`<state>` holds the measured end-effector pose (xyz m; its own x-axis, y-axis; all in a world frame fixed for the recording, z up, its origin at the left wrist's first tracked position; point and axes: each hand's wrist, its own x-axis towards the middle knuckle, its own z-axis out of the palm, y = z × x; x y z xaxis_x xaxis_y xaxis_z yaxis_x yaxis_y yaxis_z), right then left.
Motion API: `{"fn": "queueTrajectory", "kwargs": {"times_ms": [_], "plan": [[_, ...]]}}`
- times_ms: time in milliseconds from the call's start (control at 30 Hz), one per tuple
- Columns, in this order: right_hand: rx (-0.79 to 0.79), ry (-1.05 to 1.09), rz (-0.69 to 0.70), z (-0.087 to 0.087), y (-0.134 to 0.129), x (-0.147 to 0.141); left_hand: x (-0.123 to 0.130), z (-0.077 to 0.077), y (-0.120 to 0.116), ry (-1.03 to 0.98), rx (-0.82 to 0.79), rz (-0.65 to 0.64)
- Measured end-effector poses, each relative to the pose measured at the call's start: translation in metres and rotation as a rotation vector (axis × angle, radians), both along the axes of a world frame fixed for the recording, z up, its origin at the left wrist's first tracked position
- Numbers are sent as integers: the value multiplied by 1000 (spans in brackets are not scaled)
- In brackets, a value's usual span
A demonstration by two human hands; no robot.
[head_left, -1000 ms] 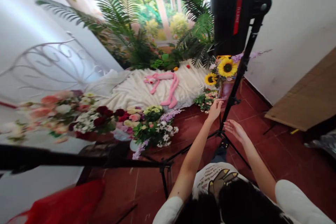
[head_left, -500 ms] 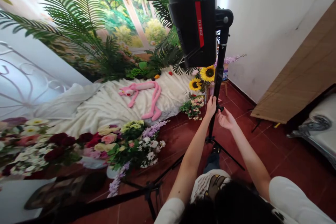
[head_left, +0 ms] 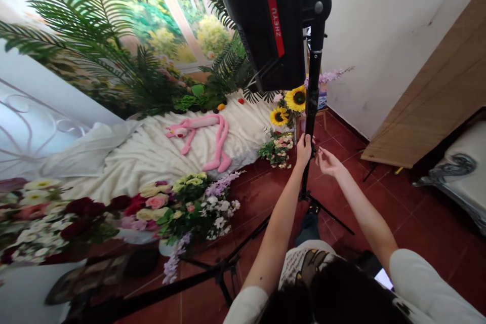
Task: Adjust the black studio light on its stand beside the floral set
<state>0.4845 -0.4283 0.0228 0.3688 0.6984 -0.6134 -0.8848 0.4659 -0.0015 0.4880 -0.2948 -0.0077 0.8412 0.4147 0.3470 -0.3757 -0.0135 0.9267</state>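
A black studio light [head_left: 273,25] with a red stripe is mounted on top of a black stand [head_left: 313,76] in front of me. My left hand [head_left: 304,150] is wrapped round the stand's pole about midway down. Just right of the pole, my right hand [head_left: 328,162] has its fingers bent near a small dark knob [head_left: 313,152], which is partly hidden. The fingertips are close to the knob; whether they touch it is too small to tell. The stand's legs spread on the red tiled floor near my foot.
A pink plush toy [head_left: 218,142] lies on a cream blanket [head_left: 132,157] at left. Flowers [head_left: 155,202] line its front edge. Another black stand [head_left: 190,281] crosses the lower left. A wooden panel [head_left: 429,81] leans at right, beside a silver-trimmed seat [head_left: 463,162].
The light head appears larger and further left, and the view has shifted slightly. My right hand's fingers are a little apart from the knob compared with before. My left hand still holds the pole.
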Motion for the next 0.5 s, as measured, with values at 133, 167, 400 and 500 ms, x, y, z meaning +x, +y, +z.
{"fn": "queueTrajectory", "kwargs": {"times_ms": [133, 167, 400, 500], "plan": [[-315, -282, -44, -1, 5, -2, 2, -2, -1, -1, -1, 24], [-407, -400, -48, -3, 7, -3, 2, -2, -2, 0, 3, 32], [-1144, -1641, -263, -27, 4, -19, 6, -9, -2, 6, 22, 31], [-1282, -1901, -312, -33, -3, -24, 4, -7, -2, 7, 26, 29]]}}
